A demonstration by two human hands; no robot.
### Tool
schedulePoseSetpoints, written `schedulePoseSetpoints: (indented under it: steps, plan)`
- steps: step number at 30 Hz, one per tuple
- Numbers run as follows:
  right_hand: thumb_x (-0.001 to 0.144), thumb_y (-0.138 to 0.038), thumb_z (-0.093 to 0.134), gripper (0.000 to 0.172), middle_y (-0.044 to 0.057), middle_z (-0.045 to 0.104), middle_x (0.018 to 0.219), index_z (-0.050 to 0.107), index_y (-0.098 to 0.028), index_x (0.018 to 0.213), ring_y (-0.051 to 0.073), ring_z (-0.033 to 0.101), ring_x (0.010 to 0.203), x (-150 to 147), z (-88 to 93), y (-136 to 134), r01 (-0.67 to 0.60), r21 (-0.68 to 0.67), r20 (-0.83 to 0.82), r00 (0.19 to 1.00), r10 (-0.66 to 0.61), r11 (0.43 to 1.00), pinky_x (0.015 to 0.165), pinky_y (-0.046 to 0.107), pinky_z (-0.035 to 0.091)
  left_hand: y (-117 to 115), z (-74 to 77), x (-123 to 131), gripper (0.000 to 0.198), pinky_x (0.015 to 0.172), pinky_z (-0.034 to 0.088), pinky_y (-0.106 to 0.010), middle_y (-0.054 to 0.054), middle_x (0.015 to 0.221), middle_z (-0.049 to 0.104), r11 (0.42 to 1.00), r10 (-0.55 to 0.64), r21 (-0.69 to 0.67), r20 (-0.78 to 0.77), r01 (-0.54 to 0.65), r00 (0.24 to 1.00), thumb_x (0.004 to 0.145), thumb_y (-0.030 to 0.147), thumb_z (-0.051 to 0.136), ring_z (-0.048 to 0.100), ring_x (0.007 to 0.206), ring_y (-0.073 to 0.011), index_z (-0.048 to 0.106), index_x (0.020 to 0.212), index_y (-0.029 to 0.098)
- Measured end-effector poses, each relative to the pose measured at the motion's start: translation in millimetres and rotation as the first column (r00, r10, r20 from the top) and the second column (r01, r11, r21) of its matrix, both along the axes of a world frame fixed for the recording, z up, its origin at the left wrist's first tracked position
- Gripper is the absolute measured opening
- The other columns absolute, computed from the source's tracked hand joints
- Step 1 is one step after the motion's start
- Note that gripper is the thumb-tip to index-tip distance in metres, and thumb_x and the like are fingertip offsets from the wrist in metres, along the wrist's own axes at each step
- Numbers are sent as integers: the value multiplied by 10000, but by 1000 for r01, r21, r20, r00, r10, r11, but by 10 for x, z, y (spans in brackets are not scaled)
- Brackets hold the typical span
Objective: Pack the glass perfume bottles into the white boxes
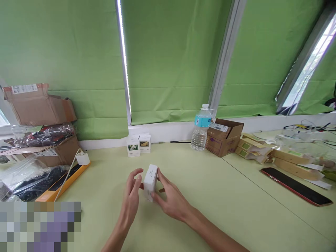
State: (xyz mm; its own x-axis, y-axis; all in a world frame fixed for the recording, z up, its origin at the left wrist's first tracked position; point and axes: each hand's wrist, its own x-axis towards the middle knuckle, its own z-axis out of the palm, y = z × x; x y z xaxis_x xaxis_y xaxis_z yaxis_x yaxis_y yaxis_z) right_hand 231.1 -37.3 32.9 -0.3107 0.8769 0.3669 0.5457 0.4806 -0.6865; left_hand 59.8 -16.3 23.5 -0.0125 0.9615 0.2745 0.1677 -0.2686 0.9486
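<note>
A small white box [150, 183] with fine print on its top stands in front of me, just over the green table. My right hand [172, 199] grips it from the right, thumb on the near side and index finger along the far edge. To its left, my left hand [132, 196] is open, thumb and index finger apart; one lower fingertip reaches the box's side, and whether it presses there I cannot tell. Farther back, two stacks of white picture cards, the left cards [133, 146] with a white flower and the right cards [145, 143] with a yellowish picture, stand upright by the wall.
A water bottle [200, 131] and an opened cardboard box [223, 138] stand at the back right. Wooden pieces [294, 159] and a black phone [296, 186] lie farther right. On the left are stacked cartons [39, 105] and an orange power strip [64, 180] with a white plug.
</note>
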Motion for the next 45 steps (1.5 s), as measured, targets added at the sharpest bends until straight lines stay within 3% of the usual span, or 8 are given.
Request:
schedulePoseSetpoints:
  steps: [4, 7, 12, 18, 27, 33, 37, 45]
  plan:
    - [805, -265, 659, 581, 33, 664, 1206, 472, -283, 1355, 226, 644, 1050, -28, 77, -51, -202, -95, -47, 979, 198, 975, 872, 336, 530, 105, -127, -69, 755, 612, 501, -276, 61, 630, 580, 950, -225, -194, 121, 245, 967, 717, 162, 556, 616, 611, -155, 306, 1425, 246]
    - [819, -257, 623, 383, 39, 715, 1062, 579, -246, 1199, 226, 675, 936, -42, -10, 11, -41, -102, -52, 998, 36, 994, 818, 330, 532, 161, -193, -93, 688, 496, 434, -214, 54, 666, 592, 922, -316, -198, 112, 332, 942, 658, 123, 581, 571, 562, -123, 427, 1316, 248]
    - [829, -292, 589, 357, 55, 720, 1006, 553, -210, 1175, 215, 684, 826, 62, -180, 247, 132, -123, -49, 989, -139, 984, 720, 320, 534, 205, -195, -118, 393, 458, 406, -189, 44, 630, 580, 954, -205, -208, 78, 217, 976, 739, 219, 603, 528, 491, -90, 556, 1129, 192]
    - [880, -328, 522, 391, 56, 690, 1106, 495, -219, 1255, 210, 667, 891, 164, -286, 510, 234, -87, 66, 971, -229, 968, 769, 333, 520, 297, -307, -174, 356, 530, 526, -232, -128, 1228, 577, 966, -84, -235, 126, 112, 989, 823, 269, 542, 618, 611, -82, 523, 1170, 194]
    - [916, -212, 535, 386, 114, 661, 1130, 486, -160, 1295, 241, 629, 1038, 131, -206, 1412, 412, -65, 142, 905, -400, 909, 892, 380, 484, 419, -397, -157, 270, 500, 536, -233, -88, 1069, 630, 966, -69, -239, 125, 98, 990, 849, 391, 557, 602, 570, -90, 559, 1033, 193]
    - [941, -329, 570, 329, 88, 583, 1221, 553, -168, 1227, 222, 609, 1029, -296, -221, 1940, 521, -49, 170, 845, -507, 852, 866, 433, 523, 458, -419, -173, 277, 475, 524, -243, -82, 1026, 614, 960, -110, -246, 101, 132, 989, 856, 404, 539, 586, 537, -90, 548, 1022, 182]
    - [931, -320, 585, 350, 106, 559, 1265, 550, -155, 1237, 243, 585, 1086, -508, -413, 2030, 553, -18, 182, 821, -541, 833, 909, 456, 499, 461, -413, -192, 273, 508, 547, -264, -91, 1042, 598, 956, -132, -249, 103, 154, 986, 869, 390, 524, 598, 566, -96, 545, 1036, 175]
    - [923, -301, 587, 389, 106, 562, 1293, 525, -173, 1285, 256, 555, 1159, -334, -593, 1839, 480, -50, 147, 871, -469, 876, 970, 475, 456, 480, -474, -193, 284, 503, 550, -259, -72, 988, 608, 958, -140, -239, 100, 160, 985, 862, 405, 546, 585, 569, -95, 561, 1030, 177]
